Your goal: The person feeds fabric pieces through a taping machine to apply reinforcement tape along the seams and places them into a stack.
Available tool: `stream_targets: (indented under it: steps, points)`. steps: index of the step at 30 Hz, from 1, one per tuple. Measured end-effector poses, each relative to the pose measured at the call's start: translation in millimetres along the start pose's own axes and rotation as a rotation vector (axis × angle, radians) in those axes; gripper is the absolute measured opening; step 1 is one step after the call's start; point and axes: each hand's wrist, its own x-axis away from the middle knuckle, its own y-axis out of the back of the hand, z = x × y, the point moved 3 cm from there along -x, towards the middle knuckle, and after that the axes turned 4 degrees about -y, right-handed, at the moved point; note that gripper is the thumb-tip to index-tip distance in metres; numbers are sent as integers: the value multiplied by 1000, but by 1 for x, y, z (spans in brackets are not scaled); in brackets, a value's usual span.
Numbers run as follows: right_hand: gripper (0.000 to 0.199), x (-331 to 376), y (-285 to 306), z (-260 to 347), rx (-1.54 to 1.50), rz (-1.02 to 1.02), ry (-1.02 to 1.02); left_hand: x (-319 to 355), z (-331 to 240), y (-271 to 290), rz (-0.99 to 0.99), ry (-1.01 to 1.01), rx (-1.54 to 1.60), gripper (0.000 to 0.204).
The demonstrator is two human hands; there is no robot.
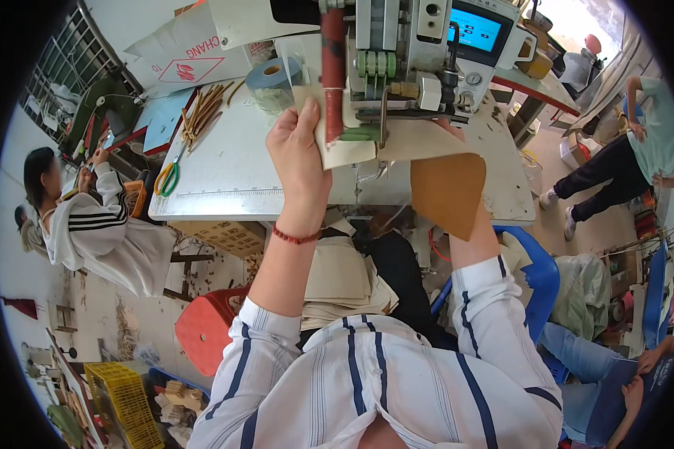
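Observation:
A cream leather piece [419,146] lies under the head of a stitching machine [374,63]. One end of it hangs down and shows a brown face [448,191]. My left hand [298,153] is closed on the piece's left edge, the thumb lying on top. At the right end, beside the machine head, a bit of my right hand [452,129] shows; its fingers are mostly hidden, and the hanging brown part covers some of my forearm. A red upright cylinder [333,82] on the machine stands close to my left thumb. Several cream pieces [337,277] are stacked on my lap.
The white worktable [232,172] holds green-and-orange scissors [169,176], thin brown strips [204,112] and a blue tape roll [272,75]. A lit control screen [473,31] stands at right. Red [206,329] and blue [539,277] stools flank me. Other people are at both sides.

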Motion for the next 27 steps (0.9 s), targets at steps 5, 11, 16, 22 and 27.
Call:
stream_targets:
  steps: [5, 11, 16, 22, 27]
  points:
    - [20, -27, 13, 9, 95, 84, 105, -29, 5, 0, 60, 68, -124, 14]
    - [20, -44, 52, 19, 494, 89, 193, -56, 2, -15, 165, -1, -365, 15]
    - [21, -64, 38, 24, 378, 82, 368, -110, 14, 33, 123, 59, -275, 16]
    - [22, -77, 54, -24, 1371, -240, 1014, -68, 68, 118, 270, -583, -1303, 2]
    - [20, 8, 66, -110, 991, -219, 379, 80, 68, 222, 1017, -211, -1728, 13]
